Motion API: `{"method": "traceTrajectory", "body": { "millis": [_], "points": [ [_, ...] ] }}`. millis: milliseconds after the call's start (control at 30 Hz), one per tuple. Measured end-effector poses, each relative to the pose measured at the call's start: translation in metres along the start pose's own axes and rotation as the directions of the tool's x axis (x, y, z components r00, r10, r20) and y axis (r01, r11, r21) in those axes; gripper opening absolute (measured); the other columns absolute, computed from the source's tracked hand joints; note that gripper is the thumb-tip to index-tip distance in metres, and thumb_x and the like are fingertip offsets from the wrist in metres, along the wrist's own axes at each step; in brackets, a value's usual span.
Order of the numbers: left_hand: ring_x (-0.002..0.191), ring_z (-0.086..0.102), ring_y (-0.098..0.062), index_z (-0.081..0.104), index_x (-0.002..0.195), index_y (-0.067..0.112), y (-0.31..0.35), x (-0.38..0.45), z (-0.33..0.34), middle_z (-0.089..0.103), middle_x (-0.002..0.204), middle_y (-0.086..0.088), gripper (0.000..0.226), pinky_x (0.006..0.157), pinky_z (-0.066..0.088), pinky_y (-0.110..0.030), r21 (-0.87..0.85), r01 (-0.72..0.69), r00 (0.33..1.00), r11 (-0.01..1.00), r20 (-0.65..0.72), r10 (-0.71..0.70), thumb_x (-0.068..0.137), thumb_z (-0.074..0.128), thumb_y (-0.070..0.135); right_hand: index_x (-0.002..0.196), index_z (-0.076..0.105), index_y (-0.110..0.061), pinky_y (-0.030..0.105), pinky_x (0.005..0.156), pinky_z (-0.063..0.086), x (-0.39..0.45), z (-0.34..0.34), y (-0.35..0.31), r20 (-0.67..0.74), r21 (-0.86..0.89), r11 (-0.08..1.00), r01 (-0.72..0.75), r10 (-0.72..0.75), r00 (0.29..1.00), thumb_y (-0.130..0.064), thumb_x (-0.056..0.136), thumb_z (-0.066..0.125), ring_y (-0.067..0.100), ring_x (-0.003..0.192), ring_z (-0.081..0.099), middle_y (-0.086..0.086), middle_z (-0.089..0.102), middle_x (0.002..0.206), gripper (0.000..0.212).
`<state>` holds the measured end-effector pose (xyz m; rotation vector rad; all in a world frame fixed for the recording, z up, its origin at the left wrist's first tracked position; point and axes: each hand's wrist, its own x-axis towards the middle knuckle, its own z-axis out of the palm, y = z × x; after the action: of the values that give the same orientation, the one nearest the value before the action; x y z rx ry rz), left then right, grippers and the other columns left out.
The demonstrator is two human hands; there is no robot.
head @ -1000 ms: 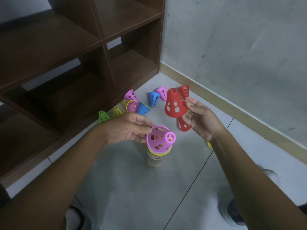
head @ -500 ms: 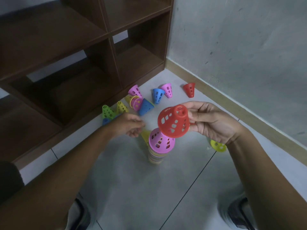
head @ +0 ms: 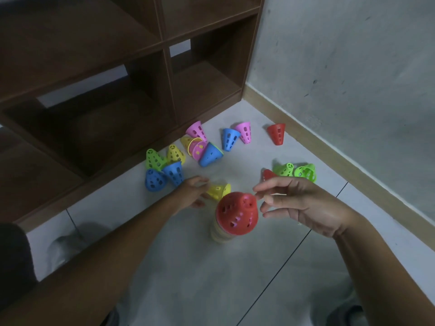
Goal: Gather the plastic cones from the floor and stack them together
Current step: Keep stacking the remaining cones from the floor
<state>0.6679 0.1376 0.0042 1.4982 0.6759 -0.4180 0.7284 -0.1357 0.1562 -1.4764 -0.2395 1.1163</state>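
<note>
- Perforated red plastic cone (head: pixel 236 214) is sitting atop the upright cone stack (head: pixel 221 235) on the grey tiled floor (head: pixel 188 267).
- Right hand (head: pixel 299 203) is hovering beside it, fingers loosely spread, empty.
- Left hand (head: pixel 191 194) is reaching, fingers relaxed, touching a tipped yellow plastic cone (head: pixel 220 190).

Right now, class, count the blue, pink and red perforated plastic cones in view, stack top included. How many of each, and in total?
Blue perforated plastic cones: 4
Pink perforated plastic cones: 3
Red perforated plastic cones: 3, one atop the stack
Total: 10
</note>
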Motion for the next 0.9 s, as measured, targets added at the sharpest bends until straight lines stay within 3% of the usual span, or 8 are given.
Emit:
{"method": "traceTrajectory", "body": {
  "millis": [133,233,300,400,500,600,800,900],
  "points": [
    [0.086,0.058,-0.017,0.061,0.131,0.015,0.002,0.027,-0.003,0.058,0.107,-0.007,0.041,0.065,0.049,-0.02,0.204,-0.164,0.981,0.965,-0.072,0.181,0.092,0.073,0.018,0.114,0.07,-0.006,0.036,0.085,0.059,0.018,-0.017,0.026,-0.26,-0.01,0.998,-0.065,0.06,0.964,-0.007,0.088,0.069,0.027,0.09,0.069,0.015,0.07,0.111,0.026],
    [0.114,0.055,-0.025,0.062,0.133,0.02,-0.003,0.049,-0.003,0.05,0.129,-0.011,0.055,0.092,0.052,-0.034,0.485,-0.23,0.952,0.844,-0.068,0.298,0.083,0.083,0.023,0.114,0.069,-0.012,0.042,0.091,0.057,0.032,-0.037,0.058,-0.491,-0.011,0.995,-0.099,0.081,0.867,-0.009,0.092,0.068,0.03,0.1,0.069,0.019,0.067,0.12,0.023],
    [0.13,0.048,-0.029,0.058,0.139,0.024,-0.005,0.059,0.001,0.044,0.143,-0.012,0.066,0.109,0.044,-0.041,0.626,-0.207,0.95,0.751,-0.054,0.307,0.079,0.086,0.029,0.119,0.066,-0.014,0.045,0.092,0.055,0.04,-0.048,0.077,-0.571,-0.01,0.994,-0.105,0.08,0.817,-0.009,0.091,0.069,0.026,0.105,0.065,0.016,0.061,0.127,0.029],
    [0.137,0.041,-0.033,0.049,0.147,0.026,-0.008,0.066,0.008,0.04,0.153,-0.01,0.081,0.114,0.037,-0.042,0.733,-0.229,0.947,0.641,0.015,0.322,0.076,0.087,0.034,0.127,0.062,-0.022,0.048,0.094,0.056,0.052,-0.06,0.097,-0.659,-0.087,0.982,-0.167,0.069,0.749,-0.012,0.09,0.072,0.022,0.106,0.063,0.003,0.051,0.135,0.04],
    [0.136,0.04,-0.036,0.038,0.153,0.029,-0.018,0.07,0.015,0.039,0.154,-0.007,0.09,0.111,0.041,-0.046,0.764,-0.223,0.95,0.605,0.03,0.312,0.076,0.084,0.033,0.131,0.057,-0.03,0.053,0.097,0.052,0.068,-0.066,0.115,-0.677,-0.151,0.966,-0.209,0.053,0.734,-0.013,0.089,0.074,0.021,0.099,0.064,0.003,0.048,0.136,0.049],
    [0.131,0.044,-0.035,0.037,0.154,0.028,-0.024,0.074,0.019,0.046,0.147,-0.009,0.087,0.106,0.044,-0.045,0.759,-0.192,0.945,0.622,-0.029,0.326,0.079,0.082,0.028,0.135,0.051,-0.035,0.052,0.099,0.049,0.084,-0.064,0.131,-0.656,-0.147,0.971,-0.189,0.047,0.754,-0.014,0.088,0.074,0.025,0.109,0.059,0.002,0.047,0.137,0.057],
    [0.101,0.067,-0.031,0.066,0.117,0.013,-0.025,0.083,0.008,0.072,0.108,-0.009,0.036,0.083,0.055,-0.044,0.716,-0.234,0.898,0.658,-0.1,0.428,0.084,0.077,0.022,0.137,0.046,-0.04,0.053,0.104,0.046,0.113,-0.062,0.141,-0.625,-0.119,0.988,-0.101,0.005,0.781,-0.013,0.087,0.074,0.028,0.12,0.058,0.012,0.059,0.135,0.063],
    [0.092,0.069,-0.027,0.069,0.109,0.01,-0.021,0.08,0.005,0.074,0.1,-0.007,0.03,0.081,0.056,-0.043,0.649,-0.249,0.903,0.719,-0.113,0.415,0.083,0.08,0.02,0.144,0.044,-0.029,0.049,0.093,0.051,0.124,-0.06,0.135,-0.627,-0.062,0.993,-0.097,0.037,0.778,-0.009,0.091,0.07,0.023,0.101,0.06,0.004,0.058,0.13,0.063]
  ]
}}
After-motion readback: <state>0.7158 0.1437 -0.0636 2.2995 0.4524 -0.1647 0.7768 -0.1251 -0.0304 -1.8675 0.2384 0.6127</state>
